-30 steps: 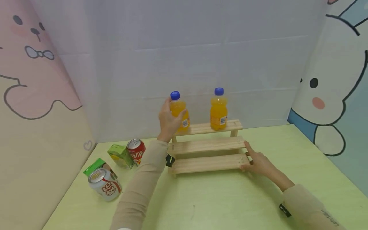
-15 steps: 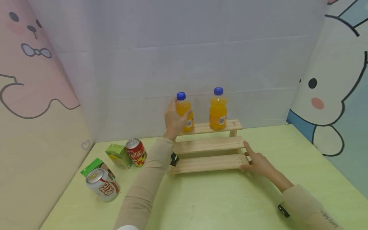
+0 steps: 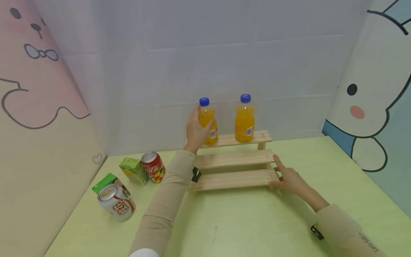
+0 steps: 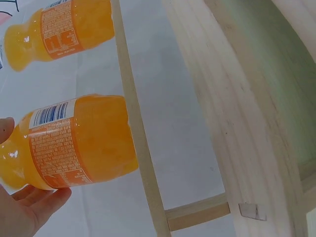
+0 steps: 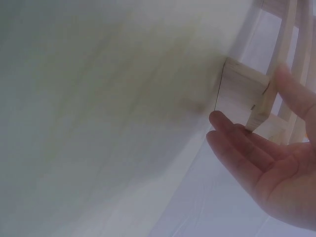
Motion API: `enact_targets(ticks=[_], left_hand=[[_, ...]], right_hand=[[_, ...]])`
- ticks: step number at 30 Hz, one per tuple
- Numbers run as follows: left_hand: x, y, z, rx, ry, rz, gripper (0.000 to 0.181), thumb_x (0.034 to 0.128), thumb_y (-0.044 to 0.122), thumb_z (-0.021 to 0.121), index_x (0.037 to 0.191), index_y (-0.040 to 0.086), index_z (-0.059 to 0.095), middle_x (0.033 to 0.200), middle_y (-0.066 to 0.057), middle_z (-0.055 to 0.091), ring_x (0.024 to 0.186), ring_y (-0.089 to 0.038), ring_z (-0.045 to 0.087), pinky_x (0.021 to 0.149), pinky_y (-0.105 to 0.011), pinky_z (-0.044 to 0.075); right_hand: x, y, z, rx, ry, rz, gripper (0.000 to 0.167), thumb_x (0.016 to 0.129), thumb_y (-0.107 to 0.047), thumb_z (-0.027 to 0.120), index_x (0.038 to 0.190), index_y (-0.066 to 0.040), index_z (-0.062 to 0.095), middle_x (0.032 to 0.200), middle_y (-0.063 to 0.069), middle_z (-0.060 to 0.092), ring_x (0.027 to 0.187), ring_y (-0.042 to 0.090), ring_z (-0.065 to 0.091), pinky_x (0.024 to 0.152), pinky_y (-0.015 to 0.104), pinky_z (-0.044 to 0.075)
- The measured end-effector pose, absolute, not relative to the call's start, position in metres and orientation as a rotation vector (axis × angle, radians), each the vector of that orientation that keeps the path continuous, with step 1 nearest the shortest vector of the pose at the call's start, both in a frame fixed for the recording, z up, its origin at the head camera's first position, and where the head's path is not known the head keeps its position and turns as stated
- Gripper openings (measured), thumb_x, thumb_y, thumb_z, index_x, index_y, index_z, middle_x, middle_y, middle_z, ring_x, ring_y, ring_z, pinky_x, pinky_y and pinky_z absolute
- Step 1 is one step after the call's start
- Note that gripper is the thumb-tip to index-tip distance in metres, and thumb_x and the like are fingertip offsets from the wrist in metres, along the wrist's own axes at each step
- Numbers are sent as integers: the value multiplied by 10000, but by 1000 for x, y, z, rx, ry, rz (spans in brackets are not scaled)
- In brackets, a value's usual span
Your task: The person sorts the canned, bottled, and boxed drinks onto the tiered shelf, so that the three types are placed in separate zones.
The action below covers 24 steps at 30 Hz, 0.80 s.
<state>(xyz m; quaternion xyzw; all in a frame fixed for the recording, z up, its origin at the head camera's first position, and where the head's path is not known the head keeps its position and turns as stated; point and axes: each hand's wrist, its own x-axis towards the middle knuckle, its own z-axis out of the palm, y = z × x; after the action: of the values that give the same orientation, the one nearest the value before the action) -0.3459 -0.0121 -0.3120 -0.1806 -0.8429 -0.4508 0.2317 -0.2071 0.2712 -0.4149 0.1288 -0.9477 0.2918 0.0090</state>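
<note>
On the left part of the top tier of a three-tier wooden rack [image 3: 234, 159], my left hand [image 3: 195, 132] grips a blue-capped bottle of orange drink [image 3: 212, 125]. The bottle stands upright. In the left wrist view, the thumb and fingers wrap its upper part, and the bottle's base [image 4: 116, 138] meets the top board. A second orange drink bottle [image 3: 245, 123] stands to its right on the same tier, apart from it. My right hand [image 3: 290, 182] holds the rack's right end at the lower tiers. The right wrist view has its thumb and fingers about the board end [image 5: 261, 111].
Left of the rack on the pale green table [image 3: 240, 228] stand a red can [image 3: 154, 167], a green drink carton [image 3: 134, 171], a white can [image 3: 117, 203] and a green-and-brown carton [image 3: 110, 182]. A pale curtain [image 3: 199, 46] hangs close behind the rack.
My left hand has moved right along the top tier with its bottle, closer to the second bottle, and is now nearly still. The right hand stays at the rack's end.
</note>
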Motion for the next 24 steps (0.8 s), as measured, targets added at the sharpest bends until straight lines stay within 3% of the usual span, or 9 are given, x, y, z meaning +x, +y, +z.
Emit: enact_targets(ticks=[5,24], left_hand=[[-341,-19,-314,-544,-2313,-1318,729,846,165,646,1428,36,225,1412,-133,343,1196,-286,424,995,-409,364],[-319,-41,-323,-667,-2256,-1264,614,839,114,648,1349,-24,336,1253,-230,442,1090,-359,484,833,-464,479]], right_hand=[[-207,270,-414,401,-2963,908,991,767,-210,730,1393,113,33,1168,393,465,782,348,636,642,421,519],[-206,271,-414,420,-2953,911,993,768,-207,729,1387,123,26,1157,408,458,770,350,641,650,432,520]])
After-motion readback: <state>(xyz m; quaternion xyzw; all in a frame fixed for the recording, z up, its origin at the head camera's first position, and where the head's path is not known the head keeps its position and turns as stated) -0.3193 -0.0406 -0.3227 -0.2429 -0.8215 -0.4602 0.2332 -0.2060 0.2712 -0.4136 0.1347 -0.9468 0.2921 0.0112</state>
